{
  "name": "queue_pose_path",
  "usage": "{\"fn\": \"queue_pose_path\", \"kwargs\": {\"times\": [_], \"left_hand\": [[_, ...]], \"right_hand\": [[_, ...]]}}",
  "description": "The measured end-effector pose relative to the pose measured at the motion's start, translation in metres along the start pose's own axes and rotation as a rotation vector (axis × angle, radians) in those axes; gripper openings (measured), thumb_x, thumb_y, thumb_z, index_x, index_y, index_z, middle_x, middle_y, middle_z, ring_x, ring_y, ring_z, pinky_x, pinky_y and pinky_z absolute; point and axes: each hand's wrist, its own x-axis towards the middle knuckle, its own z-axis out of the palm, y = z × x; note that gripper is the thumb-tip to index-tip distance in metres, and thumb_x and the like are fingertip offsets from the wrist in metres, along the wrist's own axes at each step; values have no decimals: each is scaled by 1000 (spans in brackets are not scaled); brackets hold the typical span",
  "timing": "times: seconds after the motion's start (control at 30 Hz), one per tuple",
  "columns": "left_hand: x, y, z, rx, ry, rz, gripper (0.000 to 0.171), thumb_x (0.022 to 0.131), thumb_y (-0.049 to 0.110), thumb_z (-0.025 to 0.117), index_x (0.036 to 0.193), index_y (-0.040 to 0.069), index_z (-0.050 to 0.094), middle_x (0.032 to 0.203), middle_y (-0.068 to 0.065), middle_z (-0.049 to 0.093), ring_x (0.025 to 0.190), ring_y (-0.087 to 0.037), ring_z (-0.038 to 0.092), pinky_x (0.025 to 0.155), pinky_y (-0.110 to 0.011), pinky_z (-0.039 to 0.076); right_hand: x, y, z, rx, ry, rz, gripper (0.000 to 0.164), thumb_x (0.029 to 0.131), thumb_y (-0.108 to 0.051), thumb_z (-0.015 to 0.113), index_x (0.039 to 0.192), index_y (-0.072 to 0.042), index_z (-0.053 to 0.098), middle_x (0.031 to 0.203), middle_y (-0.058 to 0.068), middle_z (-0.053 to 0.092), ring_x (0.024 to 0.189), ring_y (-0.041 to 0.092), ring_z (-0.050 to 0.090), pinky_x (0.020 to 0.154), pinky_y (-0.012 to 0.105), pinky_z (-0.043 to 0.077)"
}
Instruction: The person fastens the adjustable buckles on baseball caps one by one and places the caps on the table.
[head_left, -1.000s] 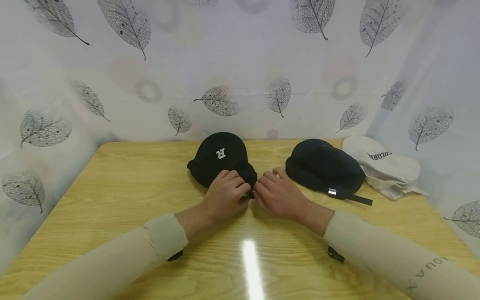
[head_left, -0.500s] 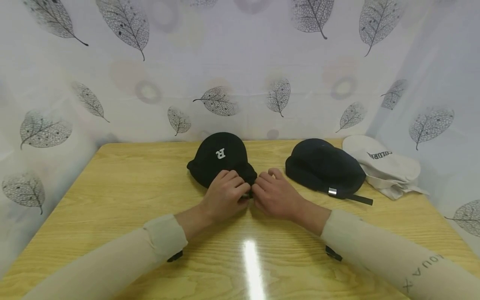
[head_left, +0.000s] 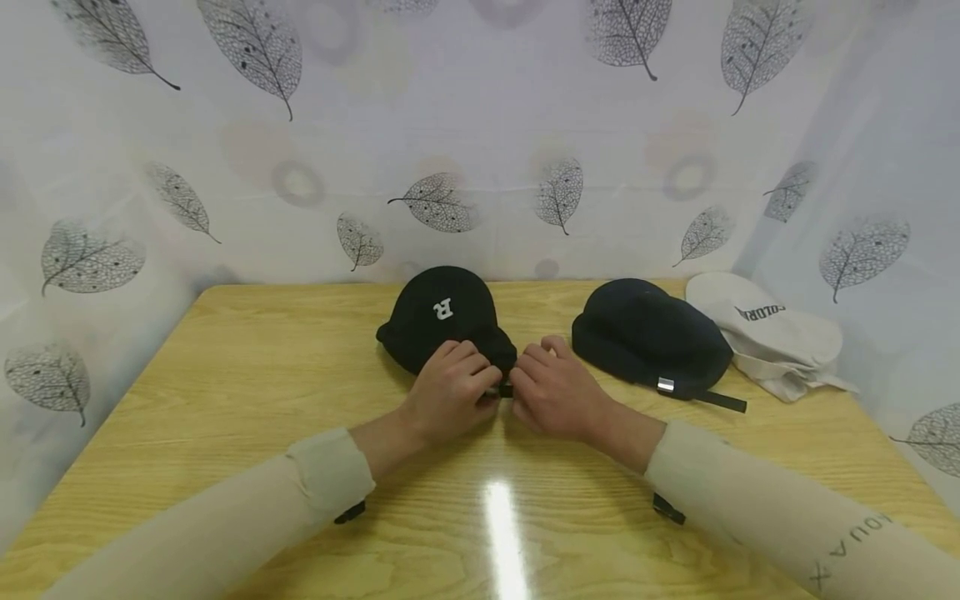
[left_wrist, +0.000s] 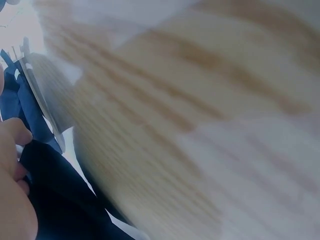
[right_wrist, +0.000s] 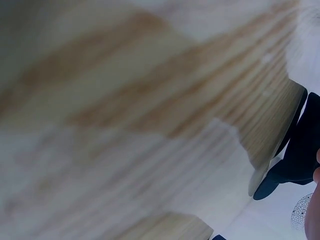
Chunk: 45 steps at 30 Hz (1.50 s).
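Observation:
A black baseball cap (head_left: 442,287) with a white letter R stands toward the back of the table, its near edge between my hands. My left hand (head_left: 453,392) grips that edge with curled fingers. A short piece of dark strap (head_left: 506,391) shows in the small gap between the hands. My right hand (head_left: 558,393) pinches the strap's other end, its fingertips hidden behind the knuckles. In the left wrist view the dark cap fabric (left_wrist: 65,200) lies against the left fingers. Dark fabric of the cap (right_wrist: 300,145) also meets the right fingers at the right wrist view's edge.
To the right lies a second dark cap (head_left: 645,333) with a metal buckle (head_left: 665,384) and a loose strap tail (head_left: 722,402). A cream cap (head_left: 780,329) with dark lettering sits behind it at the table's (head_left: 262,375) right edge. A leaf-print curtain (head_left: 480,125) hangs behind.
My right hand has shifted slightly toward the left hand and back out, so a bit of strap shows again between them. The caps have stayed in place.

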Motion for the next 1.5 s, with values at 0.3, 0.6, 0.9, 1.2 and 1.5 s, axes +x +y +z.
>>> {"fn": "queue_pose_path", "kwargs": {"times": [0.3, 0.6, 0.9, 1.2, 1.5], "left_hand": [[1, -1, 1, -40, 3, 5, 11, 76, 12, 77, 77, 13, 66, 76, 1, 65, 78, -17, 56, 73, -31, 45], [0, 0, 1, -51, 12, 13, 17, 73, 14, 84, 82, 11, 70, 79, 1, 68, 77, -17, 57, 72, -31, 47], [0, 0, 0, -43, 18, 18, 20, 70, 16, 86, 82, 10, 71, 79, 0, 69, 78, -17, 58, 72, -31, 47], [1, 1, 0, 51, 20, 10, 13, 74, 20, 82, 80, 14, 72, 77, 2, 69, 79, -17, 57, 81, -36, 45], [0, 2, -1, 59, 23, -8, 14, 73, 20, 83, 80, 15, 72, 77, 2, 69, 79, -18, 56, 83, -38, 43]], "right_hand": [[0, 0, -1, 29, 25, 27, 29, 95, -21, 37, 76, -10, 54, 76, 5, 57, 74, 25, 53, 81, 45, 43], [1, 1, -1, 14, 49, 10, 28, 97, -26, 44, 78, -11, 56, 78, 5, 58, 77, 25, 55, 81, 45, 43], [2, 0, -1, 8, 51, -6, 24, 96, -25, 48, 80, -10, 58, 79, 5, 58, 75, 24, 54, 78, 44, 41], [2, -1, -3, 9, 33, -1, 25, 96, -23, 44, 80, -10, 56, 77, 5, 57, 74, 24, 53, 80, 44, 41], [1, -1, -1, 4, 60, 22, 25, 93, -21, 42, 75, -9, 55, 74, 6, 57, 73, 25, 54, 80, 45, 42]]}}
